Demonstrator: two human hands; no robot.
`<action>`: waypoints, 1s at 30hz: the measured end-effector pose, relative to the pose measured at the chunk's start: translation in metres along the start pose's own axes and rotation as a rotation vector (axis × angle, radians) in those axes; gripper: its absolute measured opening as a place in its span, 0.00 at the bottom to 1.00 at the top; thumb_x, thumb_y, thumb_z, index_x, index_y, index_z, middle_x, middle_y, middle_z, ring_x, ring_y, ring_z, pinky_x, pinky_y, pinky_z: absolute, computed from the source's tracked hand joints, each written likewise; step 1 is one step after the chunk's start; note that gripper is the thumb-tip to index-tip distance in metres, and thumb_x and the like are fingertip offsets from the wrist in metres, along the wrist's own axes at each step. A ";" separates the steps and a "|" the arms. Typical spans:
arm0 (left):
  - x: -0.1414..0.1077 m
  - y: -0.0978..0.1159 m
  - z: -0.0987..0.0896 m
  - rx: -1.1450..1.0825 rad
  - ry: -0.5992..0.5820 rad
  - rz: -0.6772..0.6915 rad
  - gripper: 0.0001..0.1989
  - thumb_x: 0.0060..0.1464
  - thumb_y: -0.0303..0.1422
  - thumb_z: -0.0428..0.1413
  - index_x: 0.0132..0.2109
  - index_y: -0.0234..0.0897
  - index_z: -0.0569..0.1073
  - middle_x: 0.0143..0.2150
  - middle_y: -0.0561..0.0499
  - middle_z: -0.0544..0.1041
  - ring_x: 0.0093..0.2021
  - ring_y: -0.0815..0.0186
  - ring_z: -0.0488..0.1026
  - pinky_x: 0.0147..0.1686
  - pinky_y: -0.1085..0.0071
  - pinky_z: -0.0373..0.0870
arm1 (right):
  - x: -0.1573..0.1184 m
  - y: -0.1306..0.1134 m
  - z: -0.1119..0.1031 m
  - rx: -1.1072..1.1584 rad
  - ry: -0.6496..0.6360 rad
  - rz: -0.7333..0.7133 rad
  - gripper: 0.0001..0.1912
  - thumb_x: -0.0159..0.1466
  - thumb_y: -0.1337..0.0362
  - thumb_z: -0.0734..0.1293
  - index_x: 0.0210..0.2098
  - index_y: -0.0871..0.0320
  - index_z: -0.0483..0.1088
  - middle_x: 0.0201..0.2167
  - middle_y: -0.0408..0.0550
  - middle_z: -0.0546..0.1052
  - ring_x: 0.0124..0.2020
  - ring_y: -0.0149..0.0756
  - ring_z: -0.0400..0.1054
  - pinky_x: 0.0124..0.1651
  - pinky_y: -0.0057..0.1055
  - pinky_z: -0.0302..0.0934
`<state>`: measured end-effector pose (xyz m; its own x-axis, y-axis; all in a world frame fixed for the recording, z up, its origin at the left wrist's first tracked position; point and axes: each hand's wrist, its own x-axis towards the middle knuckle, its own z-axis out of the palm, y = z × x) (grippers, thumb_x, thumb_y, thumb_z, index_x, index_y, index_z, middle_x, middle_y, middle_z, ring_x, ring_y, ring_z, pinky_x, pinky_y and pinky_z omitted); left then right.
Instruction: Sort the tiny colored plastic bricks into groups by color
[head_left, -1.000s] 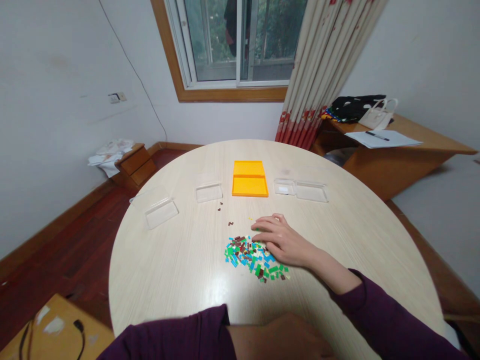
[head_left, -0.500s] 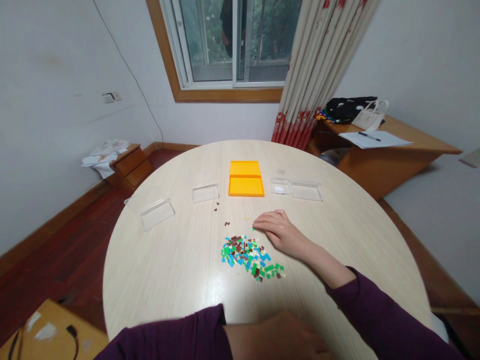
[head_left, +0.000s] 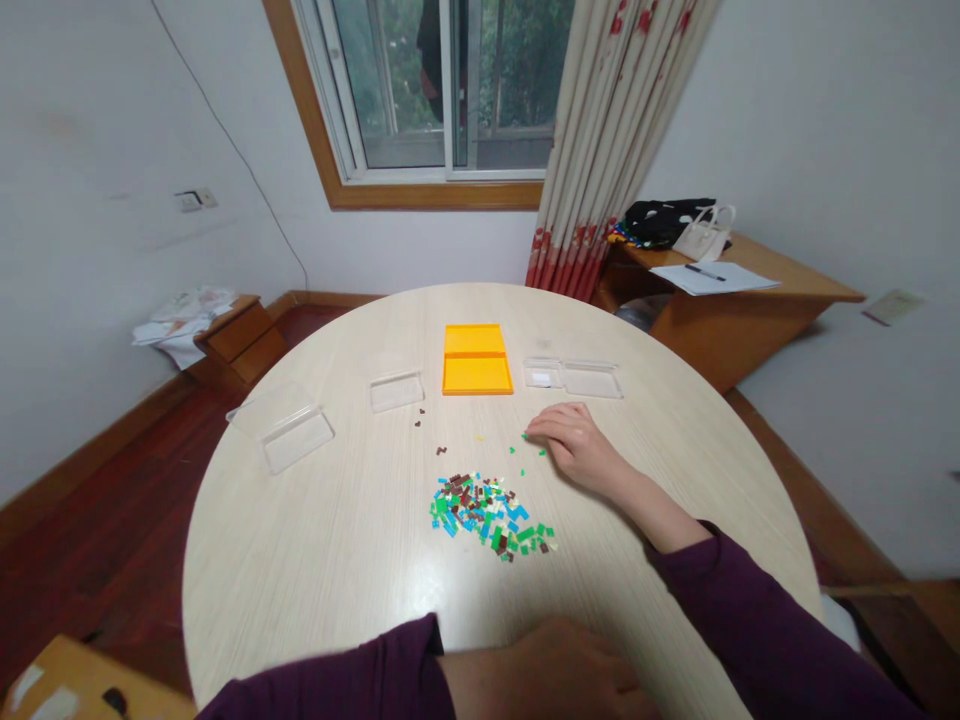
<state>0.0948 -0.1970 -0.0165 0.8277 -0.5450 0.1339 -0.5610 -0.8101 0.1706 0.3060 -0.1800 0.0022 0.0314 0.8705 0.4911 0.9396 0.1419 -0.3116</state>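
My right hand [head_left: 576,447] is over the table beyond the pile, fingers together and bent, its fingertips on a small green toy brick [head_left: 524,436]. A few other green bricks [head_left: 512,450] lie loose close by. Below them spreads a pile of tiny building bricks [head_left: 472,505] in green, blue, brown and pale yellow. My left hand [head_left: 559,665] rests at the near table edge, dark and blurred, with its fingers mostly hidden.
An open orange case [head_left: 477,376] stands at the table's far side. Clear plastic boxes [head_left: 396,391] lie left of it, another clear box [head_left: 592,380] right. Loose brown bricks [head_left: 441,451] and a yellow one [head_left: 480,438] lie between case and pile.
My right hand has moved slightly right relative to the pile, and several green bricks now lie apart beside it. The view has shifted a little; the left hand stays at the near edge.
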 end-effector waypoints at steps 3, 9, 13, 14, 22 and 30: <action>-0.001 -0.001 0.005 -0.020 0.014 0.005 0.15 0.64 0.34 0.51 0.29 0.37 0.72 0.24 0.56 0.76 0.23 0.71 0.72 0.16 0.72 0.56 | 0.001 -0.013 0.004 0.062 -0.082 -0.068 0.18 0.64 0.76 0.58 0.42 0.55 0.76 0.41 0.49 0.81 0.47 0.41 0.70 0.51 0.44 0.54; 0.001 -0.001 0.011 -0.012 0.013 0.005 0.15 0.65 0.34 0.50 0.30 0.36 0.72 0.26 0.56 0.77 0.25 0.71 0.73 0.16 0.72 0.56 | 0.001 -0.018 0.005 0.081 -0.158 -0.055 0.17 0.65 0.76 0.57 0.38 0.57 0.76 0.38 0.51 0.81 0.45 0.41 0.70 0.50 0.44 0.52; 0.002 -0.003 0.012 -0.013 0.004 0.028 0.16 0.64 0.35 0.51 0.27 0.36 0.70 0.24 0.55 0.76 0.22 0.71 0.71 0.15 0.72 0.54 | 0.002 -0.020 -0.001 0.095 -0.135 -0.063 0.15 0.64 0.76 0.58 0.35 0.56 0.75 0.35 0.48 0.79 0.43 0.40 0.69 0.50 0.43 0.51; 0.002 -0.003 0.012 -0.018 0.024 0.029 0.16 0.64 0.35 0.52 0.28 0.36 0.70 0.23 0.55 0.75 0.22 0.71 0.71 0.15 0.72 0.54 | 0.002 -0.022 -0.001 0.108 -0.146 -0.083 0.13 0.64 0.75 0.60 0.34 0.56 0.74 0.35 0.47 0.79 0.43 0.39 0.68 0.49 0.42 0.51; 0.002 -0.001 0.019 0.016 0.051 0.002 0.14 0.61 0.36 0.55 0.27 0.37 0.70 0.22 0.56 0.74 0.21 0.71 0.69 0.13 0.71 0.50 | 0.002 -0.011 0.002 0.017 -0.179 -0.028 0.07 0.66 0.68 0.65 0.32 0.57 0.73 0.33 0.48 0.78 0.41 0.39 0.68 0.47 0.40 0.51; 0.002 0.000 0.023 0.031 0.125 0.004 0.14 0.59 0.38 0.57 0.27 0.38 0.72 0.21 0.57 0.72 0.20 0.71 0.68 0.14 0.71 0.54 | 0.001 -0.002 -0.027 0.075 -0.207 0.220 0.08 0.59 0.73 0.63 0.28 0.57 0.72 0.25 0.45 0.74 0.29 0.36 0.65 0.37 0.33 0.58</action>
<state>0.0973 -0.2028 -0.0387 0.8158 -0.5187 0.2559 -0.5622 -0.8151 0.1401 0.3132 -0.1926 0.0253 0.1533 0.9607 0.2313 0.8898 -0.0324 -0.4552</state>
